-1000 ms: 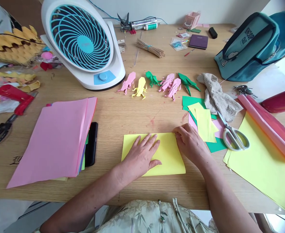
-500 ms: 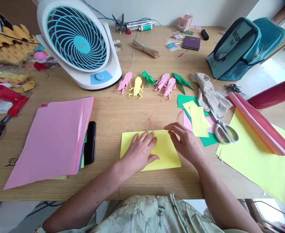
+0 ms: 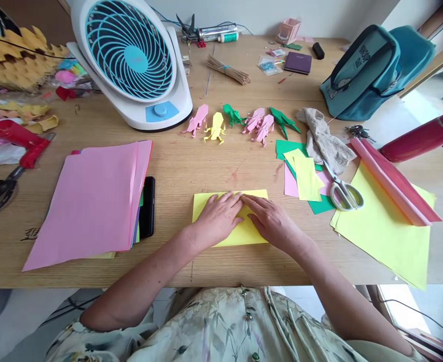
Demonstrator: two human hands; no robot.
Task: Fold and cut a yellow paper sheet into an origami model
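A yellow sheet of paper [image 3: 244, 234] lies flat on the table before me, its long side running left to right. My left hand [image 3: 218, 217] rests on it palm down, fingers stretched out toward the top edge. On its right part lies my right hand [image 3: 273, 216], flat with extended fingers, its fingertips meeting those of the left near the upper middle. Beyond the paper stand several folded paper figures, among them a yellow one [image 3: 216, 127], a pink one [image 3: 198, 120] and a green one [image 3: 233, 115].
To the left are a stack of pink paper [image 3: 93, 201], a black phone [image 3: 147, 206] and a fan [image 3: 157, 110]. Paper scraps [image 3: 306, 178], scissors [image 3: 344, 193], a cloth [image 3: 327, 141], yellow sheets [image 3: 387, 231] and a red bottle [image 3: 421, 136] lie at right. A teal bag [image 3: 357, 75] stands behind.
My right hand has come leftward onto the paper, next to my left hand, which stays flat. The paper's slanted right edge now looks straighter. The whole view has shifted slightly.
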